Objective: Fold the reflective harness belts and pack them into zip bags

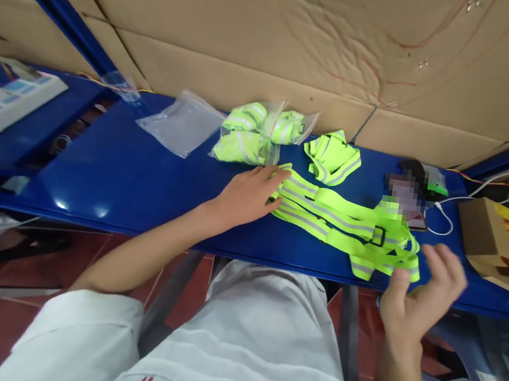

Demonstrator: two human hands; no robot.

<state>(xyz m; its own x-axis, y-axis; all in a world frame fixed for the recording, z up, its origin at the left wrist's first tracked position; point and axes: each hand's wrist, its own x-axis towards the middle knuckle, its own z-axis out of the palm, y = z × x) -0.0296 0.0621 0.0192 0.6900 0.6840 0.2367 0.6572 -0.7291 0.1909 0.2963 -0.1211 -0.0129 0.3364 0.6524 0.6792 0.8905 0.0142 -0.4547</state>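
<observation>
A neon yellow-green reflective strap vest (327,209) with grey stripes and a black buckle lies stretched across the blue table. At its left end, my left hand (251,196) has its fingers over the gathered straps and its thumb on the near side, gripping them. My right hand (423,294) is raised just beyond the vest's loose right end, thumb and fingers apart, holding nothing. Behind the vest sits another bundled reflective strap vest (332,157), unbagged. Further left, clear bags (246,142) hold more rolled yellow-green straps.
A flat clear plastic bag (181,123) lies at the back left of the blue table (112,165). To the right stand an open cardboard box (487,240) and a white cable (450,222); a blurred patch covers something beside it. A cardboard wall (254,47) rises behind.
</observation>
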